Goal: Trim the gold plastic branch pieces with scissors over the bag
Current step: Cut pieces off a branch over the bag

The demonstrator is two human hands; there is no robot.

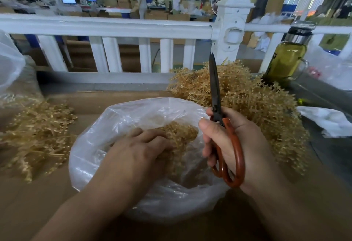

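Note:
A clear plastic bag [118, 118] lies open in the middle of the brown table, with a heap of gold trimmings [182, 132] inside. My left hand [139, 145] reaches into the bag and rests on the trimmings, fingers bent over them; whether it holds any is hidden. My right hand [234, 137] grips scissors [216, 96] with red-orange handles at the bag's right rim. Their dark blades are closed and point up. A big pile of gold branch pieces [253, 99] lies behind and right of that hand. A smaller gold pile [36, 136] lies to the left.
A white railing [114, 27] runs along the table's far edge. A glass bottle of yellow liquid [285, 57] stands at the back right, with white plastic bags [329, 118] beside it. Another clear bag [9, 63] sits far left. People work at benches beyond.

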